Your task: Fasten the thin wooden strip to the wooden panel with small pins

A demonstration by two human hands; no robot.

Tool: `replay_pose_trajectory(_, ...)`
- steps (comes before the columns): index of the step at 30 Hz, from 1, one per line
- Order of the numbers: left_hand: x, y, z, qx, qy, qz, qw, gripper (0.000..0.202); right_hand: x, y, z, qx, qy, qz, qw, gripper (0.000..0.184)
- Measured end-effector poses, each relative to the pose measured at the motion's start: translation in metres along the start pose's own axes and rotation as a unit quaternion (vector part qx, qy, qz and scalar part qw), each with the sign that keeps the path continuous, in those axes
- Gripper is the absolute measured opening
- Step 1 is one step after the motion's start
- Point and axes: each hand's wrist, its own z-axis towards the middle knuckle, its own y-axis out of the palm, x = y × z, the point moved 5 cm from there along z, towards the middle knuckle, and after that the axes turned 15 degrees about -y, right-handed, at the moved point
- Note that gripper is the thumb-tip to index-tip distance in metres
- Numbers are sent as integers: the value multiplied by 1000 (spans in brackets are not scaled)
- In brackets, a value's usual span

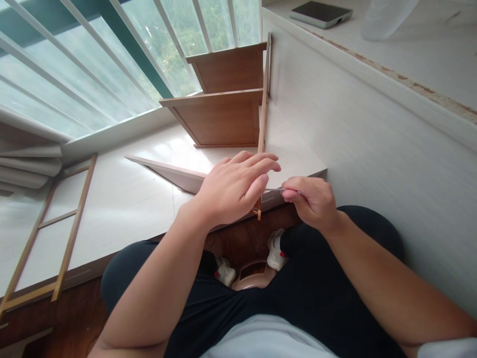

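Observation:
My left hand (233, 186) rests fingers-down on the near edge of a white board (294, 151) that lies over my lap. My right hand (313, 199) is pinched on a thin metal tool (278, 189), whose tip points left under my left fingers. A narrow wooden strip (264, 109) stands on edge along the board, and its near end sits just below my left hand. My knees in dark trousers and white socks show below the board.
Two brown wooden panels (223, 117) stand upright at the strip's far end. A white ledge (122, 199) runs under a barred window (93, 64). A wooden ladder-like frame (55, 228) lies at left. A white wall (372, 149) rises at right, topped by a phone-like device (320, 13).

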Motion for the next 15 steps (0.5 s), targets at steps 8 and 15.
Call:
replay_pose_trajectory(8, -1, 1, 0, 2, -2, 10, 1000, 51, 1, 5, -4, -2, -19, 10, 1000, 23)
replay_pose_trajectory(15, -1, 1, 0, 2, 0, 5, 1000, 51, 1, 2, -3, -4, -23, -5, 1000, 24)
